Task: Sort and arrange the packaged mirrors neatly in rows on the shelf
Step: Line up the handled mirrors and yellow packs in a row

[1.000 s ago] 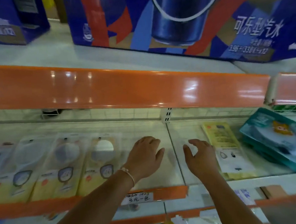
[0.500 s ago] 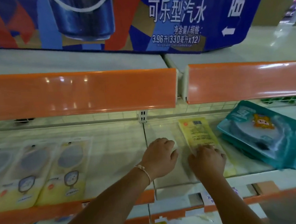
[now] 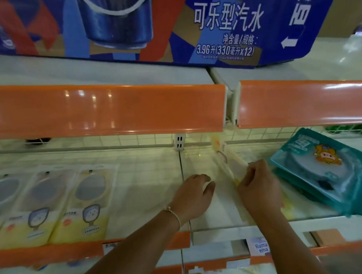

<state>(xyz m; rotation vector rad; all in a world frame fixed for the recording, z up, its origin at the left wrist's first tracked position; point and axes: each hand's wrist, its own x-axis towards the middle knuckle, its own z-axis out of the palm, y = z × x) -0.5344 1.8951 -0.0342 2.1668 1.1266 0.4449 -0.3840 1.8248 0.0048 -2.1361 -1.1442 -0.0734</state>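
A row of yellow packaged mirrors lies flat on the left part of the white shelf. My right hand grips the near end of another yellow mirror pack, which is tilted up on its edge and blurred. My left hand hovers just left of it over the shelf, fingers loosely bent, holding nothing. To the right of the hands sits a stack of teal packaged mirrors.
An orange shelf lip overhangs the working shelf from above. A big blue cola carton stands on the upper shelf. Price tags hang on the lower orange rail. Bare shelf lies between the yellow row and my hands.
My right hand went from pressing on the flat yellow pack to gripping it and tipping it up on edge. The view shifted right; my left hand stayed beside it.
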